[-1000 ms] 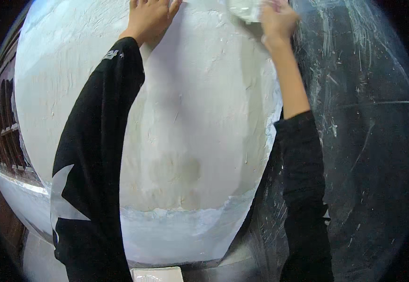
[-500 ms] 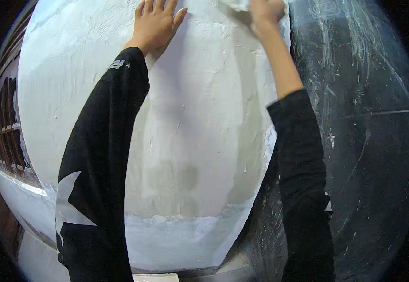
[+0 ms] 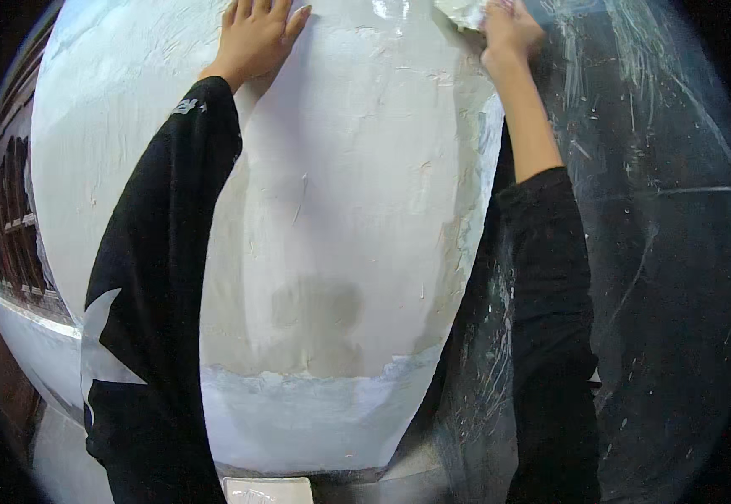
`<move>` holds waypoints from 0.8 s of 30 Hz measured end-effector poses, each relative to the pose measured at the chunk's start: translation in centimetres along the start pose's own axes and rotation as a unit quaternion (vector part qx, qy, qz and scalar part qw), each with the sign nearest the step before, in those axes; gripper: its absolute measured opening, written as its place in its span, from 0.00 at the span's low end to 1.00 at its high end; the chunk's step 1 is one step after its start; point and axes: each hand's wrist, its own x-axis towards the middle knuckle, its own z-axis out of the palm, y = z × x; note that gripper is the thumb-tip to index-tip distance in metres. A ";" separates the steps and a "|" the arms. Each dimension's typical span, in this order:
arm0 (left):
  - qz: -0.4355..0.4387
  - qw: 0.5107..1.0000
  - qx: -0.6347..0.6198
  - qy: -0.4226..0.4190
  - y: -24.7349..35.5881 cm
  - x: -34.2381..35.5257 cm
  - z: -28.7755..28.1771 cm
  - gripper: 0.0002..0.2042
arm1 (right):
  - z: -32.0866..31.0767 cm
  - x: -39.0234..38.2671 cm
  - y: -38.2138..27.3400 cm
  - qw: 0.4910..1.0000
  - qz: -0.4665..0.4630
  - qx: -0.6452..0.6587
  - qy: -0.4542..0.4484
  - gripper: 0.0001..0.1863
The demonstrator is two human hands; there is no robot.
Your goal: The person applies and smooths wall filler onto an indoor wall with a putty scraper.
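A pale wall (image 3: 348, 202) stands before me, coated with whitish smears and ridges of paste. My left hand (image 3: 256, 35) rests flat against it at the upper left, fingers spread and holding nothing. At the wall's upper right edge my right hand (image 3: 513, 35) is closed around a putty knife (image 3: 463, 12). White paste covers the putty knife's visible part; its handle is mostly hidden in my fingers, and the top of the picture cuts off part of the tool.
A dark, scratched panel (image 3: 668, 277) borders the wall on the right. At the far left is a window with dark bars (image 3: 17, 227). A pale rectangular tray-like thing (image 3: 269, 490) lies low by the wall's foot, partly cut off.
My right hand has moved right and slightly down with the putty knife, toward the dark panel. My left hand keeps its place on the wall, while the view has shifted a little.
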 end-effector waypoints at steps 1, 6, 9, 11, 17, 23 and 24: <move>0.003 1.000 -0.001 -0.004 0.0 0.1 0.1 0.28 | 0.0 -0.2 -0.4 0.998 0.001 -0.066 -0.015 0.12; -0.001 1.000 0.002 -0.008 -0.3 -0.1 -0.1 0.29 | -3.7 1.3 -0.9 0.987 -0.010 -0.161 0.004 0.11; -0.007 1.000 0.003 -0.014 0.0 -0.4 -0.5 0.29 | -4.2 0.5 -0.8 0.992 -0.067 -0.102 0.026 0.13; 0.015 0.999 -0.040 -0.007 0.2 -0.4 -1.2 0.28 | -3.7 -0.6 -1.9 0.989 -0.111 0.074 0.059 0.15; -0.028 0.990 -0.125 -0.052 -1.5 -6.3 -7.8 0.30 | -6.0 -10.0 -12.7 0.987 0.084 0.023 -0.138 0.16; -0.031 0.964 -0.239 -0.111 -3.9 -20.2 -15.2 0.30 | -10.1 -23.4 -18.9 0.962 0.160 0.041 -0.219 0.24; -0.021 0.964 -0.243 -0.103 -4.7 -23.5 -16.1 0.30 | -10.7 -26.3 -20.3 0.954 0.193 0.046 -0.225 0.26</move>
